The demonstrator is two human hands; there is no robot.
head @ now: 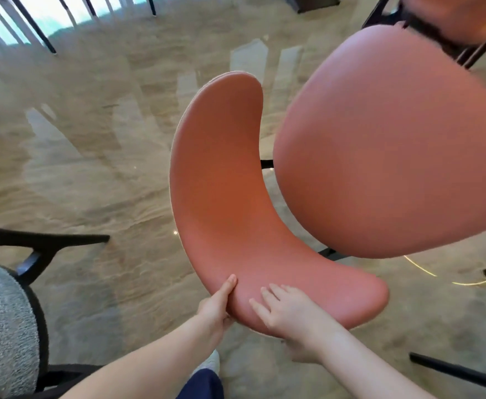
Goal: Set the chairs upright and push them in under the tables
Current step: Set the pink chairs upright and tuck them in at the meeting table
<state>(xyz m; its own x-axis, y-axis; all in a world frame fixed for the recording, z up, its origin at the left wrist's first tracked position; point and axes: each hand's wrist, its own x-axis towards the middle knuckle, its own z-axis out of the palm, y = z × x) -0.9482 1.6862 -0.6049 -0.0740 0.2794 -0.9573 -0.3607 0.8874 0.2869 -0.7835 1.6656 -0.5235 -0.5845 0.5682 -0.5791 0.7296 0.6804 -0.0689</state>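
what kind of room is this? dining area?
Probably a dining room or restaurant, though no table shows clearly. Both hands, left and right, hold the curved back of a pink padded chair; another pink chair stands beyond, a grey one nearby, on polished stone floor.

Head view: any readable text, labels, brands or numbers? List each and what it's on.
None. No text, label, brand mark or number shows on the curved salmon-pink padded chair backrest, the round salmon-pink chair seat, the grey speckled fabric chair with black frame or the glossy beige marble floor.
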